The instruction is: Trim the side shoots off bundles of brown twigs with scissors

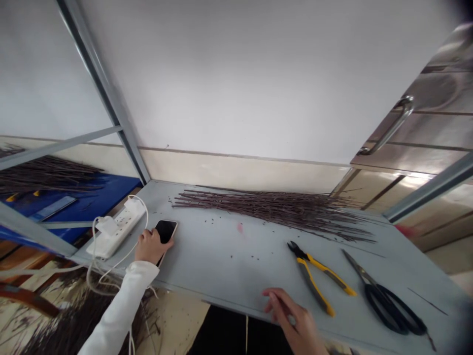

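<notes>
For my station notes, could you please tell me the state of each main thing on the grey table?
Phone: screen dark, gripped by the left hand
Power strip: adapters plugged in
Twigs: loosely gathered, lying lengthwise, tips fanned out
Pliers: handles spread apart
Scissors: blades closed or nearly so

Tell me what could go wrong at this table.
The left hand could snag the loose white cable beside it, perhaps tugging the power strip. The phone under that hand might slip off the table. The right hand could bump the yellow-handled pliers nearby.
</notes>
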{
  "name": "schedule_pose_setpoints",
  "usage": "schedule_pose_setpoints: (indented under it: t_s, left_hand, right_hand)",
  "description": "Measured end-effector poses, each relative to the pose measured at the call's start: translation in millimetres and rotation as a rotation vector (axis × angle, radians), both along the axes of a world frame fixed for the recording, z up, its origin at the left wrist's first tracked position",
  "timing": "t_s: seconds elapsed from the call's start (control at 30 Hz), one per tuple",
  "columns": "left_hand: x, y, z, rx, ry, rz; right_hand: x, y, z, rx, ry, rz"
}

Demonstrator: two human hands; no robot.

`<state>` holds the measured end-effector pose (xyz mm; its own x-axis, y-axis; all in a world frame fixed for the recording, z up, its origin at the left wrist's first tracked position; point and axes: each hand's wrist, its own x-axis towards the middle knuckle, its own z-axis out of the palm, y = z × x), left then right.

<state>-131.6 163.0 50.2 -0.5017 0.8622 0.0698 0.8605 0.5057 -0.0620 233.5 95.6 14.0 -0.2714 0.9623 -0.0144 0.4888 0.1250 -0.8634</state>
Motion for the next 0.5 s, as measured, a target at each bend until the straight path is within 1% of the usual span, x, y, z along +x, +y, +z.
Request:
schedule_pose_setpoints:
  t_s: [0.13,0.2,0.23,0.3,0.37,0.5]
  left_hand:
    - [-3.6,0.7,1.5,-0.017,-0.04,-0.02]
    - [-6.6,0.3,-0.8,-0.016,-0.057,-0.016]
    - [-9.3,-0.3,-2.8,0.004,-0.094,-0.012]
    - [-17.9,-2.6,-7.7,0.074,-0.225,-0.008]
    - [-29.5,-6.8,-12.0,0.145,-0.376,-0.01]
    - [-51.8,-22.0,-12.2,0.163,-0.507,-0.038]
  right_hand:
    - [3.3,9.0,-0.4,-0.002,-0.052,-0.009]
    - [4.6,22.4,1.7,0.054,-0.108,-0.006]
    - [6.2,33.0,3.0,0.11,-0.154,0.001]
    - [12.8,62.4,5.6,0.272,-0.292,0.038]
    - [23.9,100.4,7.8,0.488,-0.495,0.065]
    - [53.3,178.3,11.4,0.55,-0.622,-0.034]
